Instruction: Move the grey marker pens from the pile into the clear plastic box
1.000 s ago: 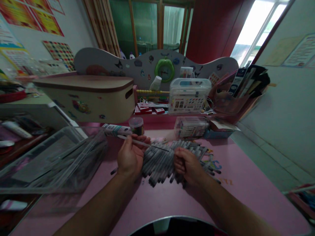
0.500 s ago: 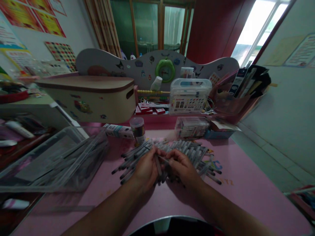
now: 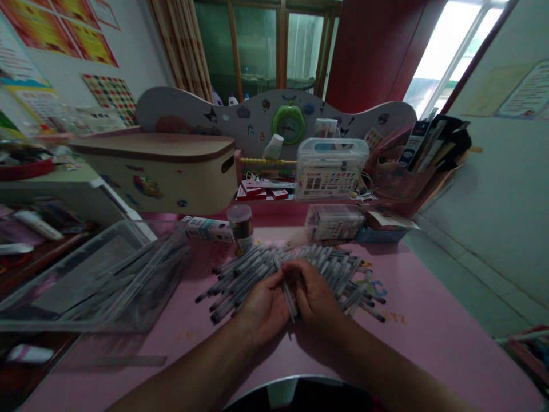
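Close together over a pile of clear pens with dark ends (image 3: 240, 280), both hands meet around one pen (image 3: 287, 293). My left hand (image 3: 265, 306) is closed on this pen, its thumb lying along the barrel. My right hand (image 3: 316, 289) has its fingers curled against the pen's other side, closed on it too; its fingertips are partly hidden. A thin tip pokes out below the hands, and whether it belongs to the same pen is unclear. More pens fan out to the right of my right hand.
A clear plastic bin (image 3: 141, 280) with long thin items stands on the left. Behind the pens are a round clear jar (image 3: 241, 226), a narrow box (image 3: 208, 229) and a clear case (image 3: 334, 223). A flat strip (image 3: 128, 361) lies near the table's left front.
The pen has come lower and more upright between the hands. My right hand has drawn in against my left; the thin stick seen between the fingers before no longer shows there.
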Available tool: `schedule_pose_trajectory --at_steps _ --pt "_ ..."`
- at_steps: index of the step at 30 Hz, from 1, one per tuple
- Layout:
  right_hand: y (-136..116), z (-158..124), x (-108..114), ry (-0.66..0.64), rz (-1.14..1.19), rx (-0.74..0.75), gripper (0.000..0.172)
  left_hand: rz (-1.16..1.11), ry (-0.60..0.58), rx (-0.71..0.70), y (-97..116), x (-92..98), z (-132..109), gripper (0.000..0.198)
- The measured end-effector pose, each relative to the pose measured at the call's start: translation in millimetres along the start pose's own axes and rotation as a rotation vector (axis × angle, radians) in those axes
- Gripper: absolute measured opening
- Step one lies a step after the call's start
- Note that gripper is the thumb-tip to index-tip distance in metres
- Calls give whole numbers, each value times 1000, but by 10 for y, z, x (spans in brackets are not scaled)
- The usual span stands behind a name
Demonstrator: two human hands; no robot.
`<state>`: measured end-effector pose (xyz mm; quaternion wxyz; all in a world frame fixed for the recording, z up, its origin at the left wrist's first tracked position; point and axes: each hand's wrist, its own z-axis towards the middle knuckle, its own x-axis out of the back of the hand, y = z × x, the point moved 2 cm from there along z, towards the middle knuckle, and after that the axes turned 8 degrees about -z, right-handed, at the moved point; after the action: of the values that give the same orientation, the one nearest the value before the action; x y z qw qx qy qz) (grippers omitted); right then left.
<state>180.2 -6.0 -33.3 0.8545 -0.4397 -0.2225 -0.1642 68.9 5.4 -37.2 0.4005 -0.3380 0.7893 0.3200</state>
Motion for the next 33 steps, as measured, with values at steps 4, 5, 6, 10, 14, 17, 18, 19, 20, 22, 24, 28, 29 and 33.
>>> schedule_pose_trajectory --at_steps 4,5,6,10,14,17,18,19,20,22,24,28,29,33 --pt "86 -16 -60 -92 -145 79 64 -27 -11 -37 6 -14 -3 30" --pt "96 -17 -61 -98 -159 77 66 -31 -16 -37 8 -23 -11 29" --pt "98 -16 -57 -100 -165 75 67 -33 -16 -38 10 -32 -21 29" --pt "54 3 25 -39 -123 70 57 -28 33 -37 12 -42 -50 26" --pt "30 35 159 137 -92 -26 43 37 120 -50 52 -26 -66 15" --pt "46 56 217 214 -114 -39 36 144 122 -64 157 -124 -153 15" --pt "54 61 224 223 -121 -30 34 176 106 -84 212 -187 -208 16" --pt "61 64 228 229 -127 -19 33 206 88 -112 279 -259 -275 17" --pt "67 66 228 229 -131 -9 32 238 66 -144 354 -336 -352 18" --pt "70 68 226 228 -138 9 31 306 17 -225 532 -473 -526 16" --pt "69 67 225 229 -148 19 31 394 -21 -338 744 -550 -709 13" --pt "82 69 222 215 -174 30 31 697 12 -585 1260 -472 -1064 10" --pt "90 70 219 210 -177 28 31 776 72 -623 1407 -410 -1145 13" --pt "110 72 197 196 -165 20 31 1094 417 -723 2076 -112 -1407 24"
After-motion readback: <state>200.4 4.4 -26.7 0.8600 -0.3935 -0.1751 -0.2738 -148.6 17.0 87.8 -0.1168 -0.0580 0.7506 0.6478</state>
